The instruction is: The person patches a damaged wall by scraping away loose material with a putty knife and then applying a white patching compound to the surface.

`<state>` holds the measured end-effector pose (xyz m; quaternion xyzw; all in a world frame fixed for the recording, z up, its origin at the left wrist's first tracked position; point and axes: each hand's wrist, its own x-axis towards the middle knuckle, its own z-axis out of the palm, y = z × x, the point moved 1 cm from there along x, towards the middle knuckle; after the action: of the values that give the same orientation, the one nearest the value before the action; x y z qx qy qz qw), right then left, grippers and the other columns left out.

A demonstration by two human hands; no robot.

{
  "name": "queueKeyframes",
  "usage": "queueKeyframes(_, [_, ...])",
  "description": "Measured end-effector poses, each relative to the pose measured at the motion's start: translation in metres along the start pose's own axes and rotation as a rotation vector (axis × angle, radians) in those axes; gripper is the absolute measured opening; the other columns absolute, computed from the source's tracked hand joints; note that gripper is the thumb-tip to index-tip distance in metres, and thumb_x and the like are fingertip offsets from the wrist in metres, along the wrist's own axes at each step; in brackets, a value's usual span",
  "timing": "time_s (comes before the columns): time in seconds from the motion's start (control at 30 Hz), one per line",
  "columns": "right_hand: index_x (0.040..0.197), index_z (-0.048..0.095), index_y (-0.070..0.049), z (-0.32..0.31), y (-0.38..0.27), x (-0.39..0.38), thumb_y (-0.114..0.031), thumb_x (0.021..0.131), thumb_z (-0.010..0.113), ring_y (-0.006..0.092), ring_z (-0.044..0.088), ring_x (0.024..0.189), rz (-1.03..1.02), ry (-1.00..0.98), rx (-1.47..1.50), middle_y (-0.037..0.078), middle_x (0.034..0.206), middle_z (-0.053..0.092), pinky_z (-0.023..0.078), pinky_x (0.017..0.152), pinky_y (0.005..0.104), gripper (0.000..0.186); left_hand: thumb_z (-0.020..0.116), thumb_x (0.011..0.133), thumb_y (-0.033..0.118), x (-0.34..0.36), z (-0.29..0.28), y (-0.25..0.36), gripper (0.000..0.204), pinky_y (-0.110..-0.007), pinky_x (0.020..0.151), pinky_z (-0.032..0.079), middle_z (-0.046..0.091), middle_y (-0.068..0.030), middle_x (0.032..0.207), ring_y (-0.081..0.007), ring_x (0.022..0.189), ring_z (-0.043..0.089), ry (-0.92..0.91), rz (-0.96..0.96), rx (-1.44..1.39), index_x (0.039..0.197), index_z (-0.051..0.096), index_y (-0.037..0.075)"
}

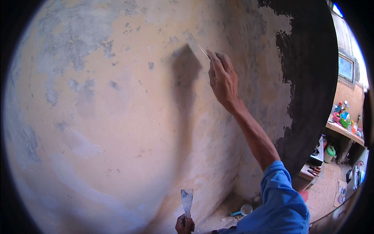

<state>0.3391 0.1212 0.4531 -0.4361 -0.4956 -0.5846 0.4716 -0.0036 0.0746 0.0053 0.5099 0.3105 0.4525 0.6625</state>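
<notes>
My right hand point(224, 78) is raised to the wall point(117, 117), its fingers closed round a thin flat scraper point(202, 50) seen nearly edge-on. The scraper's tip is at the wall surface, close to a grey smear. Low in the view, my left hand point(184, 225) grips a putty knife point(187, 201) upright, its smeared metal blade pointing up and apart from the wall. The wall is yellowish cream with grey patches and whitish filler marks. A dark shadow of my right arm and tool falls across it.
Beside the patchy wall runs a dark painted area point(311, 78) with a ragged edge. A small pan with a blue handle point(245, 210) rests on the floor below. Far right, a counter point(344, 130) carries colourful kitchenware, with a green-lidded container point(330, 151) beneath.
</notes>
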Motion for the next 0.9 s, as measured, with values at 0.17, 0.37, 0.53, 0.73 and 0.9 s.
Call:
queueKeyframes(0.17, [0.121,0.060,-0.004,0.000,0.012,-0.002,-0.005,0.091,0.062,0.0228,0.062,0.079,0.060,0.074,0.094,0.012,0.098,0.061,0.052,0.065,0.0324,0.030,0.061,0.098,0.026,0.000,0.001,0.006,0.032,-0.021,0.044,0.036,0.054,0.0001,0.068,-0.0060,0.050,0.045,-0.040,-0.009,0.053,0.115,0.056,0.000])
queueKeyframes(0.37, [0.108,0.060,0.004,-0.016,0.012,0.005,-0.018,0.096,0.063,0.0115,0.059,0.063,0.819,-0.005,0.961,0.005,0.081,0.063,0.049,0.057,0.0276,0.026,0.061,0.098,0.027,0.000,0.005,0.005,0.032,-0.021,0.043,0.036,0.053,0.0004,0.066,-0.0064,0.050,0.045,0.010,0.014,-0.006,0.115,0.056,0.000])
queueKeyframes(0.53, [0.107,0.059,0.006,-0.017,0.012,0.002,-0.020,0.096,0.063,0.0117,0.060,0.065,0.755,-0.018,0.813,0.006,0.084,0.063,0.051,0.059,0.0281,0.028,0.061,0.098,0.025,0.005,0.001,-0.002,0.029,-0.022,0.043,0.035,0.053,0.0005,0.066,-0.0062,0.049,0.045,0.012,0.031,0.044,0.113,0.057,0.000])
queueKeyframes(0.73, [0.109,0.067,-0.007,-0.005,0.014,0.000,0.000,0.083,0.068,0.0191,0.060,0.071,0.168,0.153,0.165,0.008,0.090,0.060,0.050,0.058,0.0310,0.027,0.059,0.099,0.026,0.003,0.004,0.005,0.028,-0.022,0.043,0.035,0.052,0.0005,0.065,-0.0063,0.049,0.044,-0.025,0.009,0.063,0.111,0.057,0.001])
queueKeyframes(0.9, [0.110,0.069,-0.011,0.003,0.005,0.005,0.003,0.074,0.072,0.0216,0.058,0.080,-0.100,0.192,-0.096,0.005,0.091,0.055,0.048,0.058,0.0337,0.039,0.055,0.101,0.029,0.004,-0.001,0.007,0.031,-0.023,0.042,0.037,0.052,0.0004,0.065,-0.0069,0.048,0.045,-0.108,-0.012,0.108,0.116,0.053,0.001])
